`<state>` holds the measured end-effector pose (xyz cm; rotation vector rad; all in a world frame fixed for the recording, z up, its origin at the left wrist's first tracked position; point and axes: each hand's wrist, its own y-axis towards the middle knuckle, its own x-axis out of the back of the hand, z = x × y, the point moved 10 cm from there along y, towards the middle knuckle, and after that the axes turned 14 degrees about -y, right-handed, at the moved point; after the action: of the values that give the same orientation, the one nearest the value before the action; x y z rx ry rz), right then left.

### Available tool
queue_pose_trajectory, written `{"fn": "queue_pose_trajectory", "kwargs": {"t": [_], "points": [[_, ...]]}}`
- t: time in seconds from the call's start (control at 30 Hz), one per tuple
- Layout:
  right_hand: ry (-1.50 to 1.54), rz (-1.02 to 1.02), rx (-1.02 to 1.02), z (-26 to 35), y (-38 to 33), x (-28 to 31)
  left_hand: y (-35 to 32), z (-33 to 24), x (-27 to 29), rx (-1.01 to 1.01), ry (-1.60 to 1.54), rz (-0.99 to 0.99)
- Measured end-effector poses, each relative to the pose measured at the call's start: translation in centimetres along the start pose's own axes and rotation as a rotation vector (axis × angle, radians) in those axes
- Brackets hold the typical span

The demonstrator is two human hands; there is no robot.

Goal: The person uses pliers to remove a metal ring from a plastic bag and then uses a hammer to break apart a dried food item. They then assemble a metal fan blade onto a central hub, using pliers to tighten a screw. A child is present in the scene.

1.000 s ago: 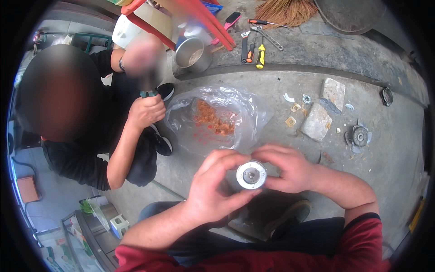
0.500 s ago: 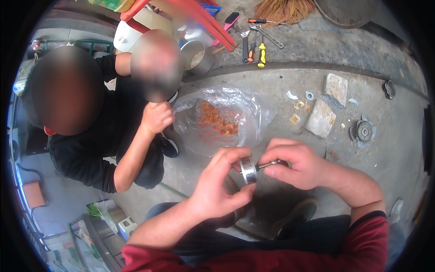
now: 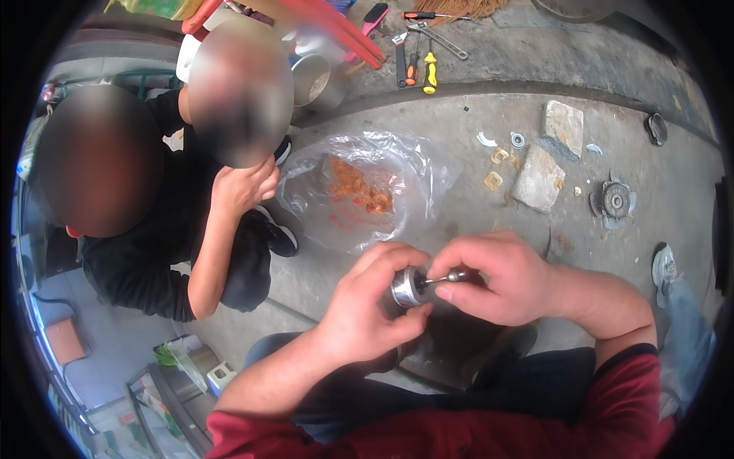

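Note:
My left hand [image 3: 359, 310] has its fingers and thumb curled around a short, shiny metal cylinder [image 3: 405, 288]. The cylinder's dark end faces my right hand. In my right hand [image 3: 508, 279], a thin metal rod [image 3: 441, 281] with a rounded, shiny part is pinched between thumb and fingers. The rod's tip reaches the middle of the cylinder's dark end; how deep it goes I cannot tell. Both hands are held above my lap.
A clear plastic bag [image 3: 367, 145] holding orange-brown matter lies ahead. Broken blocks [image 3: 539, 180], small parts and a round grey machine part [image 3: 614, 199] lie right. Screwdrivers [image 3: 430, 73] and wrenches [image 3: 440, 40] lie beyond. A co-worker [image 3: 153, 275] crouches left; another person's shoe [image 3: 664, 264] is right.
The cylinder has tilted, so its dark end shows more. Both hands have shifted only slightly. Another person's shoe and trouser leg have come further into view at the right.

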<state>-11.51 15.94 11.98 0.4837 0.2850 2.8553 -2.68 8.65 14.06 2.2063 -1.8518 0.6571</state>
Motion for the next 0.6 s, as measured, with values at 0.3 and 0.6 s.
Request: {"fn": "queue_pose_trajectory", "kwargs": {"t": [0.3,0.6], "points": [[0.085,0.004,-0.061,-0.45,-0.18,-0.89,-0.06,0.39,-0.61,0.005,-0.050,-0.042],[0.041,-0.010,0.033,-0.55,-0.65,-1.05,-0.40,-0.02,-0.81,0.023,0.094,0.017]]}}
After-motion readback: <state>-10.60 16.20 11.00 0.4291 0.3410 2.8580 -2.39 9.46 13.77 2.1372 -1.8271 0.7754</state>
